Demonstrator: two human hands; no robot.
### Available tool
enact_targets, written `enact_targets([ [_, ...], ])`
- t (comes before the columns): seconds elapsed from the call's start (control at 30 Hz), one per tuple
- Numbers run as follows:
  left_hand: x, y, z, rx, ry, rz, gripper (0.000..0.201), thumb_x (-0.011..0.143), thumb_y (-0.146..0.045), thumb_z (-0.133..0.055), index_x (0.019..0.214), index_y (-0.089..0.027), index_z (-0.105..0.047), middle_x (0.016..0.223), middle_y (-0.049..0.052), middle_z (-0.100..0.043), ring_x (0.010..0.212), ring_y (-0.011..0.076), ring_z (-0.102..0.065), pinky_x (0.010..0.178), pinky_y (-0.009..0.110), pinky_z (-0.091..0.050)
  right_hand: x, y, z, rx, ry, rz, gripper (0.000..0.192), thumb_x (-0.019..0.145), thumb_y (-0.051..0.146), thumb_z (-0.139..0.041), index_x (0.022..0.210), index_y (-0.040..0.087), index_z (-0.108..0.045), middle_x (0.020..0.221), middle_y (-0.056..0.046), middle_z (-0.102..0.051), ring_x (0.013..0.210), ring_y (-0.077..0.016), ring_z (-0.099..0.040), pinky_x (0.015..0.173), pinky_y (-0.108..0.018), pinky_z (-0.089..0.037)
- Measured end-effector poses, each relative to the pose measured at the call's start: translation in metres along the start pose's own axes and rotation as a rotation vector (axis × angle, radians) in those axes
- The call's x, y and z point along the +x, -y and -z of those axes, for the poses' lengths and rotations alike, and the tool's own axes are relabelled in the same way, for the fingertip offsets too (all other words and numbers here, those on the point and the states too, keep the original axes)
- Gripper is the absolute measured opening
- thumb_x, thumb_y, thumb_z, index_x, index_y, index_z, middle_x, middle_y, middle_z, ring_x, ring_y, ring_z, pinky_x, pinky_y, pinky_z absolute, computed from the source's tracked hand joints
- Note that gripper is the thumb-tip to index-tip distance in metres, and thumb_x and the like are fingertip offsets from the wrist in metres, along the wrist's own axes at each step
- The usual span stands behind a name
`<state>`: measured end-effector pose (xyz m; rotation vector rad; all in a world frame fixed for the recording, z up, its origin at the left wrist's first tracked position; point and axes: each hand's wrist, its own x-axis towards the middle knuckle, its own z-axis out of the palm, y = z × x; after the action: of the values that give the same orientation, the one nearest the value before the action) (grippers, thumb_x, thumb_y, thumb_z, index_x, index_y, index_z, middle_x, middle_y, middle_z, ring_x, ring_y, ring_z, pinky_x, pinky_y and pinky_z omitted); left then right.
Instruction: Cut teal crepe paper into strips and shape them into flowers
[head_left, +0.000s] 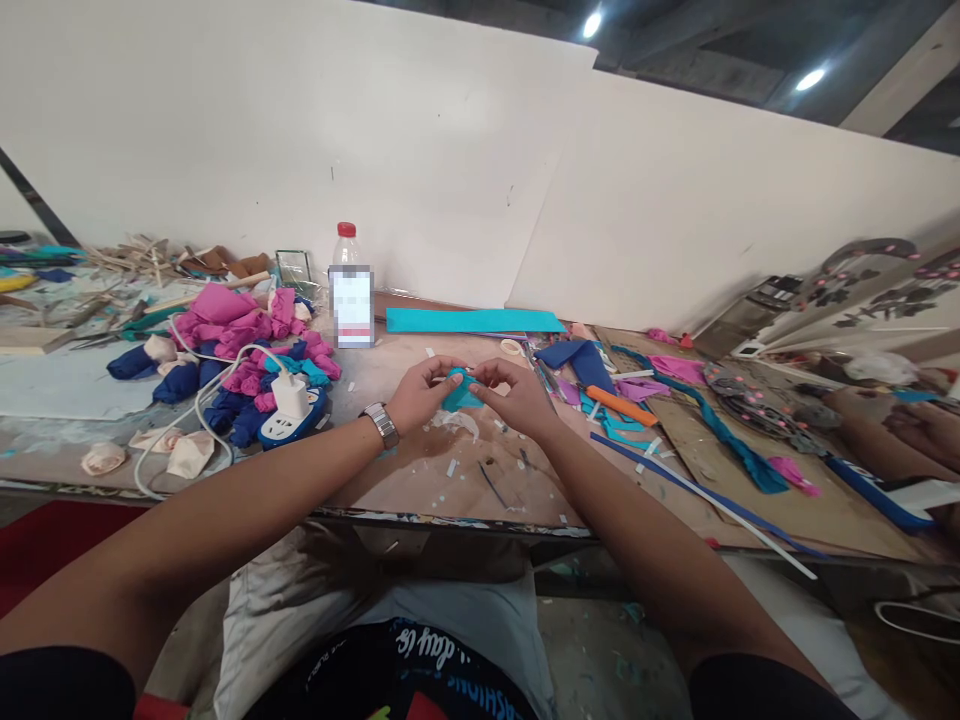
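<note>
1. White wall panels (375,130) stand behind the bench, two boards meeting at a seam; above them is a dark ceiling with two round lights (592,22).
2. The worktable (465,490) is a worn brown surface, smeared with dried glue and strewn with paper scraps; its front edge is chipped.
3. A long turquoise sheet (472,320) lies flat at the back, against the foot of the wall.
4. To the left is a heap of pink and blue crepe flowers (240,350), with a white power strip (289,410) and its cable among them.
5. A clear bottle (349,290) with a red cap stands upright just beside the heap.
6. To the right lie blue and magenta strips and an orange-handled tool (621,405); another person's hand (926,425) rests at the far right edge.
7. The left hand (420,392), with a watch on its wrist, and the right hand (514,392) meet above the table's middle.
8. Between them is a small turquoise paper piece (459,392), pinched by the fingertips of both hands, just above the surface.
</note>
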<state>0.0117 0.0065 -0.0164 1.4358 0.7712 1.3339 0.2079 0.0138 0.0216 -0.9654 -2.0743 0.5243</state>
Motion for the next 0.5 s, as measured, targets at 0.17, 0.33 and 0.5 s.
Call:
enact_targets([
  [0.17, -0.0002, 0.0022, -0.0005, -0.018, -0.012, 0.001, 0.053, 0.079, -0.059, -0.075, 0.11, -0.016, -0.068, 0.107, 0.011, -0.074, 0.088, 0.0183, -0.067, 0.077, 0.031, -0.052, -0.001, 0.0032, 0.0006, 0.002, -0.021, 0.015, 0.028, 0.087, 0.046, -0.071, 0.1, 0.022, -0.072, 0.089, -0.004, -0.074, 0.078, -0.017, -0.062, 0.076, -0.032, -0.052],
  [0.33, -0.0022, 0.0022, -0.0009, -0.01, 0.044, -0.016, 0.052, 0.082, -0.055, -0.074, 0.118, -0.018, -0.062, 0.113, 0.011, -0.072, 0.099, 0.0198, -0.067, 0.084, 0.031, -0.052, -0.0011, 0.0019, 0.0001, -0.011, -0.037, 0.001, 0.023, 0.087, 0.042, -0.071, 0.093, 0.021, -0.073, 0.087, -0.004, -0.074, 0.075, -0.0166, -0.062, 0.073, -0.032, -0.051],
  [0.5, -0.0022, 0.0033, -0.0012, -0.024, 0.025, 0.018, 0.054, 0.081, -0.059, -0.073, 0.113, -0.017, -0.061, 0.108, 0.01, -0.072, 0.089, 0.0172, -0.066, 0.077, 0.029, -0.051, -0.0009, 0.0016, 0.0006, -0.026, -0.043, -0.02, 0.021, 0.085, 0.041, -0.072, 0.089, 0.02, -0.073, 0.08, -0.003, -0.073, 0.073, -0.0165, -0.061, 0.073, -0.031, -0.049],
])
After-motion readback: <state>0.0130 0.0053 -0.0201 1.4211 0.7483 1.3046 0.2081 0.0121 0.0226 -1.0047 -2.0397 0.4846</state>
